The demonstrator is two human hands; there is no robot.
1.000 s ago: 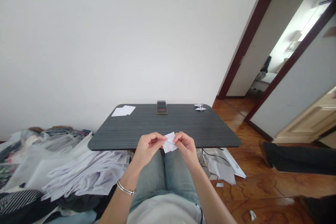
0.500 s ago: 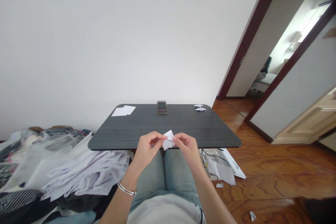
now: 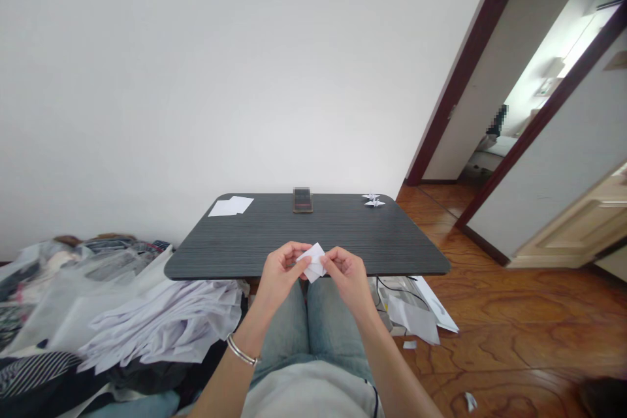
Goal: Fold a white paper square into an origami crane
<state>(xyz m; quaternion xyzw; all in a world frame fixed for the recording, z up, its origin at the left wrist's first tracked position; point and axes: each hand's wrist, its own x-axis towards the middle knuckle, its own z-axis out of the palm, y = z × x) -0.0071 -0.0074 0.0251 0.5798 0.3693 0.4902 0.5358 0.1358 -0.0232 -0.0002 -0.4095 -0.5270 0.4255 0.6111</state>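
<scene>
A small piece of folded white paper [image 3: 315, 263] is held between my two hands, over the near edge of the dark table [image 3: 274, 235]. My left hand [image 3: 284, 269] pinches its left side, thumb in front and fingers partly behind. On the other side, my right hand [image 3: 345, 269] pinches the paper's right edge between thumb and fingertips. The fingers behind the paper are partly hidden. Two white paper cranes [image 3: 374, 203] sit at the table's far right corner. White paper sheets [image 3: 229, 206] lie at the far left.
A phone [image 3: 302, 201] stands at the table's back edge, against the wall. Piled clothes [image 3: 161, 320] cover the floor at left. Below the table's right end are cables and loose papers [image 3: 416, 320]. A doorway opens at right.
My left thumb and fingers have shifted on the folded paper, now reaching further across its lower left. The left wrist with its bracelet has moved slightly right.
</scene>
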